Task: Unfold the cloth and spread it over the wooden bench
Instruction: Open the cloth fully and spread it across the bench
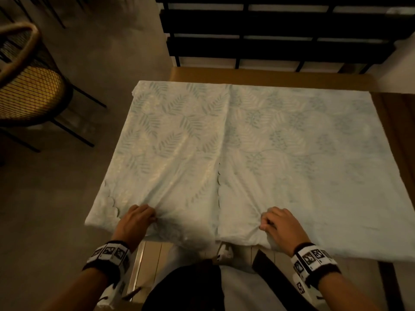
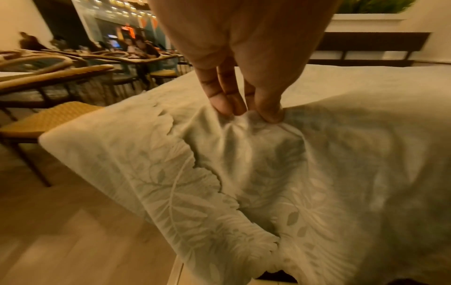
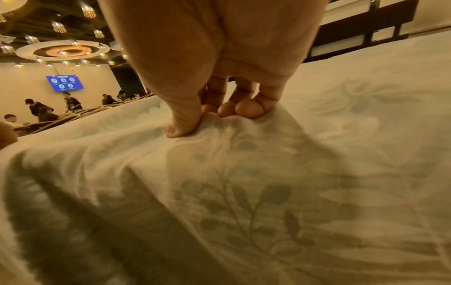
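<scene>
A pale cloth [image 1: 269,142] printed with a faint leaf pattern lies across the wooden bench [image 1: 265,76], covering most of its top; a strip of bare wood shows along the far edge and another at the right end. The cloth is not fully opened: a fold line runs from the far edge toward the person, and on the left a doubled panel with a scalloped border overhangs the bench's left end.

The left hand [image 1: 134,223] sits at the near edge of the left panel, its fingers [image 2: 224,104] and thumb pinching a small gather of fabric, with creases fanning out from the grip. The right hand [image 1: 280,225] does the same on the right panel, its curled fingertips [image 3: 246,110] and thumb bunching the cloth [image 3: 244,192] into a raised ridge. Both wrists wear bands with black-and-white markers.

Motion blur softens the near hem, so whether it hangs over the bench's front edge or lies on it is hard to tell.

A cane-seated chair [image 1: 29,86] stands on the floor to the left, well apart from the bench. A dark slatted rail [image 1: 280,30] runs behind the far edge.
</scene>
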The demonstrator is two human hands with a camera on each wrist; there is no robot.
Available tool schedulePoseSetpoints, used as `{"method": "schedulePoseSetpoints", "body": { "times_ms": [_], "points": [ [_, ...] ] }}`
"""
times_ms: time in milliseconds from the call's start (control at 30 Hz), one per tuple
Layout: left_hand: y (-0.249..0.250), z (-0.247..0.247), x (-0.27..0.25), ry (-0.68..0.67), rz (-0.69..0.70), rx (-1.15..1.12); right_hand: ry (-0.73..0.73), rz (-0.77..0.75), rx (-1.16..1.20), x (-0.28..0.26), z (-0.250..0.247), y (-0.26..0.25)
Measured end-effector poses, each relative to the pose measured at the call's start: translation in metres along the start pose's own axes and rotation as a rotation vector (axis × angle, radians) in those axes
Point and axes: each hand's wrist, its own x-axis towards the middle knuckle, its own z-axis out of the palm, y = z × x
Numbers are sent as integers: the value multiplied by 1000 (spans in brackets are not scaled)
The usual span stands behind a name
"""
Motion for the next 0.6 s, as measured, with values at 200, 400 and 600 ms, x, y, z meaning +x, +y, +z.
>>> {"method": "schedulePoseSetpoints", "body": {
  "times_ms": [200, 400, 600],
  "points": [
    [-4, -14, -6, -112, -78, -18, -45, 48, -1, -3, -7, -3],
    [-4, -50, 38, -377, -83, -31, -297, 129, -29, 27, -27, -10],
    [-48, -112, 206, -127, -38, -137, -25, 225, 43, 159, -96, -27]
  ]
}}
